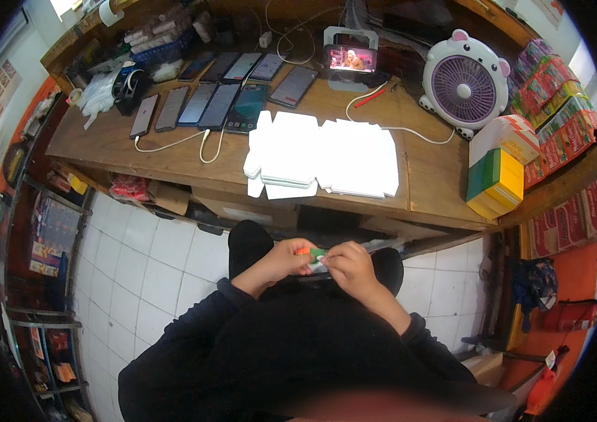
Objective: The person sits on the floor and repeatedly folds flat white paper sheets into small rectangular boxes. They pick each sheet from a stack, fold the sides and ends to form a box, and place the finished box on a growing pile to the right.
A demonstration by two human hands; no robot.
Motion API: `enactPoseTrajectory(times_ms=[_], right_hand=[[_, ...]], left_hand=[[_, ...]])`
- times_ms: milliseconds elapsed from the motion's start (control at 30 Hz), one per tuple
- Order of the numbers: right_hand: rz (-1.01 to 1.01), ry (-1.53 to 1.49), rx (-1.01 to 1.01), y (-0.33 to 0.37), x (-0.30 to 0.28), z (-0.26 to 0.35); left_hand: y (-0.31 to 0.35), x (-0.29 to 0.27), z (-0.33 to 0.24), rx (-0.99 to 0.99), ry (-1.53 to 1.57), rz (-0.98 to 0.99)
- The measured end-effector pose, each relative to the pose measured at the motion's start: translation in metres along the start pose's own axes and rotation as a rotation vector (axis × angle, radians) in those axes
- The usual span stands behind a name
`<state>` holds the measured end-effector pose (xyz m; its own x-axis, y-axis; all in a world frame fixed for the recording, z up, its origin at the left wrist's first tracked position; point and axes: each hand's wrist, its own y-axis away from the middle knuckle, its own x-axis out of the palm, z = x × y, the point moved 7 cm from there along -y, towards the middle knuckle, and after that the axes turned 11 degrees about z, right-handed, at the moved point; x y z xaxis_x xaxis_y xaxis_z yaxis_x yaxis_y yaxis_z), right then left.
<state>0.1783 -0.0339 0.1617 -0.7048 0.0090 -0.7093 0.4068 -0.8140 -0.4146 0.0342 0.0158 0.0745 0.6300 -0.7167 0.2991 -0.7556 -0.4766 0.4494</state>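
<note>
Above my lap, both hands meet around a small green-and-orange item (317,254), too small to tell its kind. My left hand (286,259) is closed on its orange end. The fingers of my right hand (351,266) pinch at its green end, where a bit of white shows. On the wooden counter (425,172) beyond my hands lie two stacks of flat white card cut-outs, the left stack (288,148) and the right stack (359,158), side by side along the front edge.
Several phones (217,105) lie on the counter at left, some with white cables. A phone (352,59) playing video stands at the back. To the right are a bear-shaped fan (463,88), a yellow-green box (496,179) and packets (558,133). Shelves (45,281) flank the tiled floor (137,274).
</note>
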Motion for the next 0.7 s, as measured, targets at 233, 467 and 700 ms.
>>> enactPoseTrajectory(times_ms=[233, 467, 700], right_hand=[[0.051, -0.074, 0.035, 0.007, 0.017, 0.001], [0.058, -0.191, 0.204, 0.013, 0.022, -0.015], [0.128, -0.186, 0.126, 0.012, 0.023, -0.015]], left_hand=[[0.011, 0.006, -0.002, 0.028, -0.191, 0.238], [0.005, 0.006, 0.0, 0.014, -0.237, 0.214], [-0.002, 0.006, 0.015, -0.091, -0.097, 0.218]])
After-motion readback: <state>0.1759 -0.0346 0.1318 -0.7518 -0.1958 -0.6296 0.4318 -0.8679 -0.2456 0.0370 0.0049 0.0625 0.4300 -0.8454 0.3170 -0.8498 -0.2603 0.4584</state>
